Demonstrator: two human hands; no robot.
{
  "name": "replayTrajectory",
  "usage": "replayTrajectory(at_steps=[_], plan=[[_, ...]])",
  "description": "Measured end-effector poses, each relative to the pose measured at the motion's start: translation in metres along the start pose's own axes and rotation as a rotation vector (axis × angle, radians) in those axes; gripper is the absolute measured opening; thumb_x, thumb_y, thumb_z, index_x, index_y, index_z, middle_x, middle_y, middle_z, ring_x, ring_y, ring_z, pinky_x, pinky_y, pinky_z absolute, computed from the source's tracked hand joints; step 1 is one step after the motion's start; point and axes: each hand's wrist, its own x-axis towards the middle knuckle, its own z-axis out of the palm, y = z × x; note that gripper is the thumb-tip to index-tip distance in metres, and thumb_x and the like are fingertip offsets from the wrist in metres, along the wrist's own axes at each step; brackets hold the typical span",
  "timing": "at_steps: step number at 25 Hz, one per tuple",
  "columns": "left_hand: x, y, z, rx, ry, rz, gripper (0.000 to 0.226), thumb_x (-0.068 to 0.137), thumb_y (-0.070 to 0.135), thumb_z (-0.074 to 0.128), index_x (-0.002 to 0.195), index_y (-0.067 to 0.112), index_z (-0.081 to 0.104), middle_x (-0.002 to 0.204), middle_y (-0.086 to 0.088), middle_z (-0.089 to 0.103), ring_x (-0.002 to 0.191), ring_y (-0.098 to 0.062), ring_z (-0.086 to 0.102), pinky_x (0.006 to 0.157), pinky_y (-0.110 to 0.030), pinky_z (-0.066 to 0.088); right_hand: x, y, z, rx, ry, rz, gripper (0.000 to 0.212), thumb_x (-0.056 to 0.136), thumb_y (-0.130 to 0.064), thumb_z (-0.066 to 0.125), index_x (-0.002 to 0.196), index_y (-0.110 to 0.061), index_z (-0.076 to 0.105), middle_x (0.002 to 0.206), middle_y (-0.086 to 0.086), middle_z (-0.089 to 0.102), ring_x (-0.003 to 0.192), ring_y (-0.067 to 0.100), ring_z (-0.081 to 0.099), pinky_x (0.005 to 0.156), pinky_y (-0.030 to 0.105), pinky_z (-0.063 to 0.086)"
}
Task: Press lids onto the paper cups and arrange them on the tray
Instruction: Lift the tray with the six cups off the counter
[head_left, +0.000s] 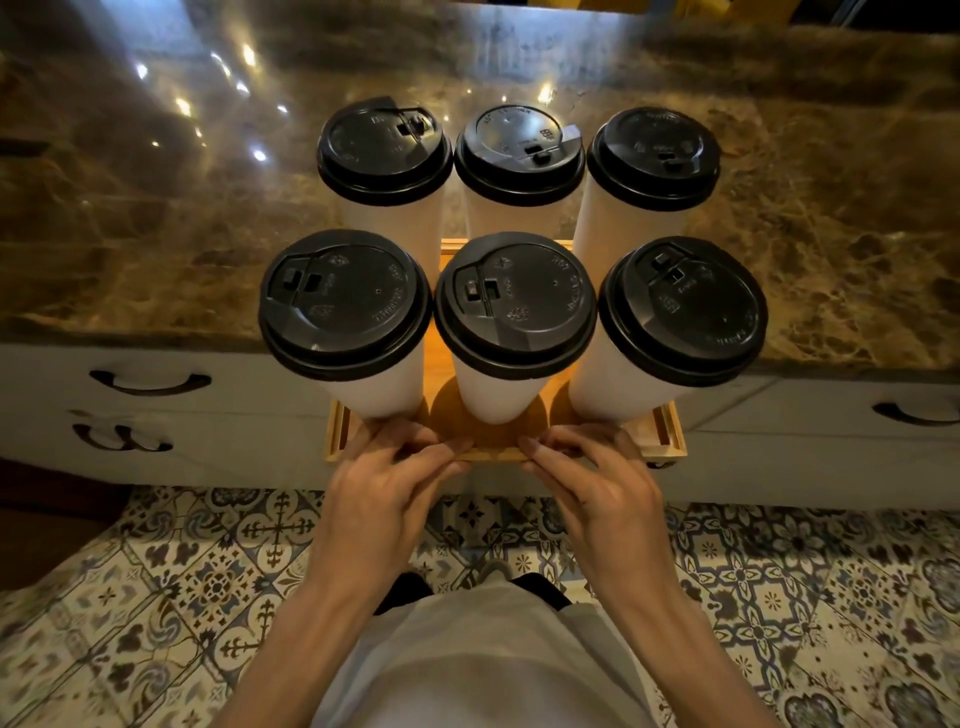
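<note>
Several tall white paper cups with black lids stand in two rows of three on a wooden tray (667, 436). The near row runs from the left cup (345, 304) through the middle cup (514, 299) to the right cup (683, 312). The far row shows a left lid (384, 150), a middle lid (519, 150) and a right lid (654, 156). The tray's near end sticks out past the counter edge. My left hand (387, 475) and my right hand (597, 475) lie on the tray's near rim, fingers bent over it.
The tray sits on a brown marble counter (156, 208). White drawers with dark handles (148, 382) run under the counter edge. Patterned floor tiles (156, 597) lie below, and my light shirt fills the bottom middle.
</note>
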Motion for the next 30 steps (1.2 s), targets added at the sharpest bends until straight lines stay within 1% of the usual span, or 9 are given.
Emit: replayTrajectory(at_steps=[2, 6, 9, 13, 17, 19, 22, 27, 30], plan=[[0.008, -0.003, 0.001, -0.008, 0.001, 0.0, 0.022, 0.079, 0.023, 0.068, 0.096, 0.012, 0.076, 0.091, -0.006, 0.065, 0.094, -0.027, 0.06, 0.074, -0.04, 0.054, 0.01, 0.002, 0.003, 0.003, 0.01, -0.015, 0.037, 0.068, 0.0, 0.086, 0.102, -0.01, 0.077, 0.096, 0.011, 0.073, 0.093, 0.032, 0.067, 0.074, 0.037, 0.058], [0.03, -0.013, 0.003, -0.025, 0.012, -0.03, 0.019, 0.076, 0.018, 0.073, 0.093, 0.011, 0.077, 0.092, -0.005, 0.066, 0.093, -0.024, 0.059, 0.073, -0.04, 0.054, 0.031, 0.002, 0.012, 0.014, 0.023, -0.022, 0.029, 0.069, -0.001, 0.086, 0.097, -0.007, 0.078, 0.094, 0.013, 0.073, 0.088, 0.033, 0.068, 0.069, 0.039, 0.058], [0.046, -0.021, 0.004, -0.033, 0.017, -0.042, 0.018, 0.077, 0.018, 0.073, 0.094, 0.013, 0.077, 0.092, -0.003, 0.066, 0.091, -0.023, 0.06, 0.072, -0.04, 0.054, 0.047, 0.003, 0.018, 0.007, 0.011, 0.0, 0.028, 0.071, -0.002, 0.085, 0.097, -0.008, 0.078, 0.094, 0.012, 0.073, 0.09, 0.031, 0.068, 0.069, 0.037, 0.057], [0.066, -0.026, 0.01, -0.058, 0.035, -0.027, 0.019, 0.078, 0.022, 0.07, 0.092, 0.012, 0.077, 0.089, -0.003, 0.067, 0.091, -0.024, 0.06, 0.071, -0.041, 0.054, 0.065, 0.011, 0.024, 0.031, 0.009, 0.029, 0.023, 0.076, -0.003, 0.081, 0.098, -0.008, 0.078, 0.097, 0.013, 0.072, 0.091, 0.032, 0.068, 0.069, 0.038, 0.058], [0.09, -0.028, 0.018, -0.076, 0.057, -0.003, 0.017, 0.076, 0.013, 0.075, 0.093, 0.011, 0.076, 0.086, -0.006, 0.067, 0.086, -0.027, 0.06, 0.068, -0.041, 0.053, 0.09, 0.022, 0.03, 0.01, 0.039, 0.028, 0.022, 0.076, -0.003, 0.081, 0.097, -0.007, 0.078, 0.097, 0.012, 0.072, 0.082, 0.031, 0.066, 0.064, 0.037, 0.055], [0.104, -0.032, 0.019, -0.079, 0.051, -0.004, 0.016, 0.076, 0.01, 0.075, 0.092, 0.01, 0.076, 0.087, -0.008, 0.067, 0.085, -0.029, 0.06, 0.068, -0.04, 0.052, 0.104, 0.025, 0.034, 0.014, 0.06, 0.018, 0.019, 0.077, -0.003, 0.08, 0.095, -0.007, 0.078, 0.096, 0.012, 0.073, 0.081, 0.032, 0.066, 0.064, 0.036, 0.054], [0.119, -0.04, 0.017, -0.084, 0.028, -0.022, 0.015, 0.078, 0.012, 0.073, 0.092, 0.01, 0.076, 0.088, -0.007, 0.067, 0.088, -0.027, 0.059, 0.072, -0.037, 0.049, 0.119, 0.028, 0.04, 0.028, 0.072, 0.004, 0.016, 0.079, -0.005, 0.079, 0.095, -0.006, 0.078, 0.094, 0.012, 0.073, 0.082, 0.033, 0.067, 0.064, 0.037, 0.054], [0.143, -0.052, 0.013, -0.069, -0.017, -0.028, 0.014, 0.08, 0.013, 0.072, 0.094, 0.01, 0.076, 0.093, -0.009, 0.068, 0.094, -0.031, 0.058, 0.077, -0.039, 0.046, 0.141, 0.027, 0.047, 0.04, 0.049, 0.021, 0.012, 0.085, -0.01, 0.075, 0.096, -0.009, 0.078, 0.093, 0.009, 0.072, 0.084, 0.033, 0.065, 0.064, 0.038, 0.053], [0.159, -0.056, 0.014, -0.063, -0.011, -0.058, 0.014, 0.08, 0.012, 0.072, 0.093, 0.008, 0.076, 0.095, -0.011, 0.069, 0.095, -0.033, 0.057, 0.078, -0.032, 0.041, 0.155, 0.029, 0.051, 0.065, 0.019, 0.041, 0.013, 0.089, -0.013, 0.071, 0.099, -0.009, 0.078, 0.097, 0.009, 0.072, 0.086, 0.033, 0.064, 0.067, 0.039, 0.051]])
